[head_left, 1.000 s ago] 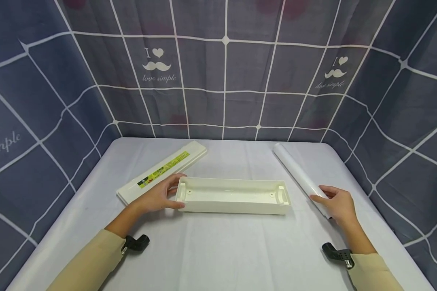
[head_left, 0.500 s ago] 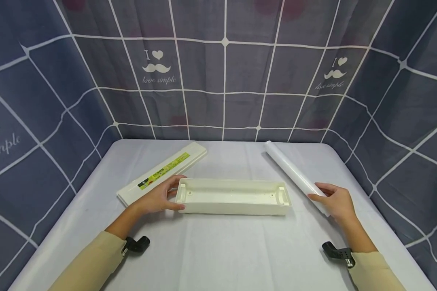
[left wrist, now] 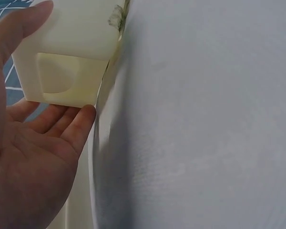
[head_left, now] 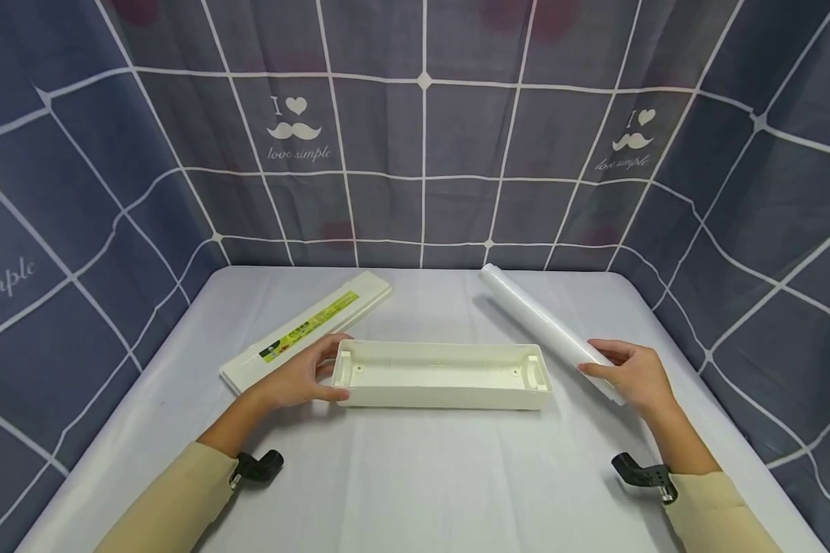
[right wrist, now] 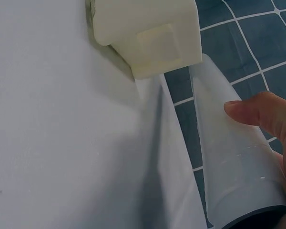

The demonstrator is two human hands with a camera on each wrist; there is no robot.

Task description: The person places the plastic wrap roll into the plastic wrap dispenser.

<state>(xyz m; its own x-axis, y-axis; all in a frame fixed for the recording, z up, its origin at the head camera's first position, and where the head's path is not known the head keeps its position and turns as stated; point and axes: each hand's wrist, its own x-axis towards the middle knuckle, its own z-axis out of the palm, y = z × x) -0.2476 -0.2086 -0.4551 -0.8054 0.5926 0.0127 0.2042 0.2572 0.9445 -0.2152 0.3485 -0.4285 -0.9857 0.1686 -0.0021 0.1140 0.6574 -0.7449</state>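
A long, open-topped cream plastic box [head_left: 443,397] sits crosswise in mid-table, with moulded holders inside its two ends. My left hand [head_left: 293,378] holds its left end, thumb on the front wall; in the left wrist view, fingertips touch the end wall of the box [left wrist: 76,33]. To the right, my right hand [head_left: 635,378] grips the near end of a roll of plastic wrap [head_left: 542,322], thumb on top. The roll slants away to the back left, and a shadow shows beside it. In the right wrist view, a dark opening shows at the near end of the roll [right wrist: 236,157].
Behind my left hand, a long cream lid [head_left: 304,332] with a green label lies diagonally. White cloth [head_left: 422,476] covers the table. A dark checked curtain [head_left: 456,130] closes off the back and both sides.
My right hand has shifted slightly left and up with the roll, whose far end has swung left towards the middle. The left hand and box have stayed put.
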